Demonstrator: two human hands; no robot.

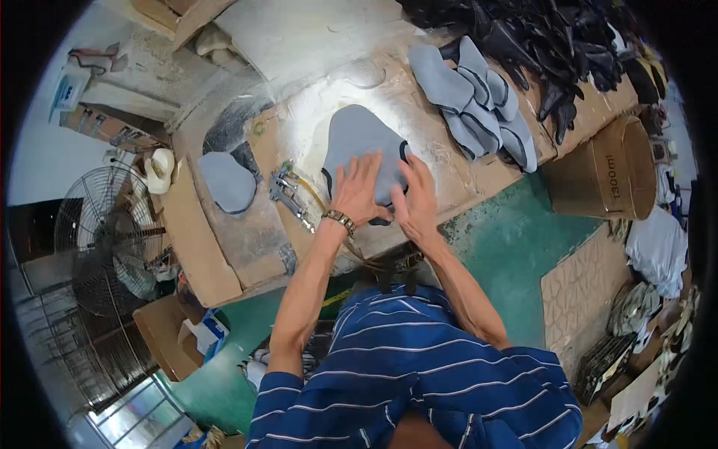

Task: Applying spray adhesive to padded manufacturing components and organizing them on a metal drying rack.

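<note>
A grey, soft-looking shaped piece with black edging (pixel 363 131) lies on the lit, whitish part of the worktable in front of me. My left hand (pixel 357 191) lies flat on its lower middle, fingers stretched out and pointing away from me. At the piece's right side is my right hand (pixel 416 196), its fingers extended and apart by the black edging. Nothing shows gripped in either hand. Just left of my left hand, a metal spray gun (pixel 290 193) with a hose rests on the cardboard. Farther left lies another rounded grey piece (pixel 228 182).
Several grey pieces with black edges (pixel 475 101) are piled on the right of the table, with a heap of black gloves (pixel 523 45) behind them. A brown bin (pixel 606 168) stands beyond the right edge. A caged fan (pixel 108 239) is at the left.
</note>
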